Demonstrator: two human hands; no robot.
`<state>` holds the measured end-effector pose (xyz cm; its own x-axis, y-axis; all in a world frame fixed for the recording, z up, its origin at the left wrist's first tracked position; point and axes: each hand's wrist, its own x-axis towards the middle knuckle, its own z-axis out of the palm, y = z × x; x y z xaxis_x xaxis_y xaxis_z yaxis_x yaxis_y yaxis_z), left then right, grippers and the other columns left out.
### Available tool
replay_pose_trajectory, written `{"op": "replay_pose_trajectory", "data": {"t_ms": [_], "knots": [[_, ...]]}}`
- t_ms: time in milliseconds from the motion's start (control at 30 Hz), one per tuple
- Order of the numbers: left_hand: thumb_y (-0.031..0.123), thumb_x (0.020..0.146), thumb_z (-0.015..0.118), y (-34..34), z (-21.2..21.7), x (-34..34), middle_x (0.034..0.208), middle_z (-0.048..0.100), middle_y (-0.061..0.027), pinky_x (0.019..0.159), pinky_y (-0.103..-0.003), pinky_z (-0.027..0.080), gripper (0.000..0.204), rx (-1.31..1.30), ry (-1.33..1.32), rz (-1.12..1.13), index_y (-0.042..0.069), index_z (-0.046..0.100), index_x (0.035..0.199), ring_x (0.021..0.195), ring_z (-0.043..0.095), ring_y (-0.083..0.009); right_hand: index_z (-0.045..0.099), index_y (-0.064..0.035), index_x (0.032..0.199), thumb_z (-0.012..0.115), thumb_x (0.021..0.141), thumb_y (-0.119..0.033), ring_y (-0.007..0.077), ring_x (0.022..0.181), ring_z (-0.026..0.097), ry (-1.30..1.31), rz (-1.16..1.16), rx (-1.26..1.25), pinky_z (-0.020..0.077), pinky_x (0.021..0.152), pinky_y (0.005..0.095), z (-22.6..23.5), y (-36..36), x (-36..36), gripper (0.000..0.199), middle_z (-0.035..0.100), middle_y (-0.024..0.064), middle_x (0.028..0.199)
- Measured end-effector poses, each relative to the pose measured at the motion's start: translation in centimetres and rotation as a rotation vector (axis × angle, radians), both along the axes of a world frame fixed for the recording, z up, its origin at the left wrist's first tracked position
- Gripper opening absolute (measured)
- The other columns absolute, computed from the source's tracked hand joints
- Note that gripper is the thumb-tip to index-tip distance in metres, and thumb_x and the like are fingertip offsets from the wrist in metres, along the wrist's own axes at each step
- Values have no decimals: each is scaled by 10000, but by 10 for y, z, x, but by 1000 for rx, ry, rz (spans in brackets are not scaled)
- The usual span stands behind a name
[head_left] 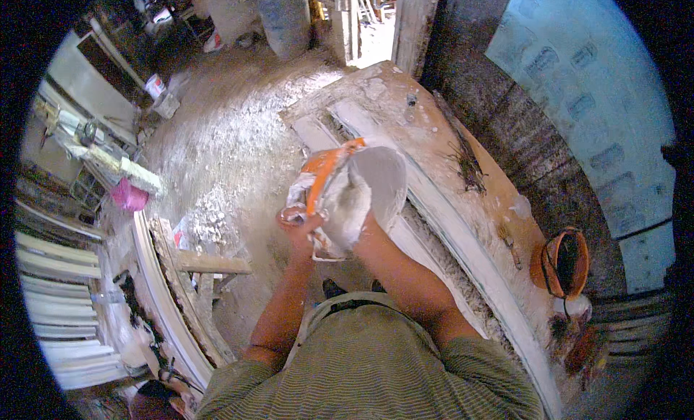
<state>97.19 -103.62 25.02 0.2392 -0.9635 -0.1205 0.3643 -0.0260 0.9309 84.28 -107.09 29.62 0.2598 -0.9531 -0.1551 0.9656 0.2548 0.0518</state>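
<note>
Head view shows the left hand [298,230] with fingers curled on an orange-and-white bag [316,181] at nine o'clock from the grey tub [384,180], the right hand's [367,232] fingers too hidden to tell, and keeping both steady should help stop spills.

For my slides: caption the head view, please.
Left hand holding an orange and white bag beside a grey container.

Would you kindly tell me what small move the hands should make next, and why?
I would perhaps tip the orange-and-white bag slightly toward the grey container: the left hand grips the bag, the container's rounded wall is right beside it, and the right hand is at the white material there, seemingly placed to guide it.
</note>
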Motion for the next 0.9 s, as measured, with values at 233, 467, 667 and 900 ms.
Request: {"op": "replay_pose_trajectory", "data": {"t_ms": [233, 467, 667, 900], "knots": [[127, 600, 659, 14, -63, 97, 790, 600, -102, 652, -311, 505, 265, -269, 115, 342, 14, 577, 825, 682, 585, -178, 498, -110, 764, 514, 890, -478, 194, 759, 583, 900, 33, 277, 451, 631, 309, -47, 43, -84, 389, 588, 76, 776], [134, 613, 616, 85, -69, 209, 799, 560, -64, 697, -342, 501, 169, -145, 124, 535, 50, 564, 750, 751, 578, -187, 588, -22, 888, 505, 869, -401, 297, 821, 597, 2172, 83, 290, 454, 749, 402, -199, 69, -167, 389, 632, 153, 837], [138, 609, 580, 126, -67, 263, 805, 556, -60, 707, -354, 499, 168, -88, -48, 720, 46, 560, 748, 761, 579, -198, 544, -2, 1161, 479, 820, -133, 378, 942, 563, 2487, -118, -115, 355, 927, 535, -264, 8, -131, 371, 609, 224, 960], [189, 649, 602, 133, -78, 278, 863, 580, -77, 710, -341, 502, 211, -141, 49, 762, 41, 585, 798, 763, 585, -210, 566, 3, 1135, 529, 757, -90, 386, 899, 589, 2641, -236, -233, 373, 868, 530, -219, -76, -85, 391, 627, 222, 972]]}}
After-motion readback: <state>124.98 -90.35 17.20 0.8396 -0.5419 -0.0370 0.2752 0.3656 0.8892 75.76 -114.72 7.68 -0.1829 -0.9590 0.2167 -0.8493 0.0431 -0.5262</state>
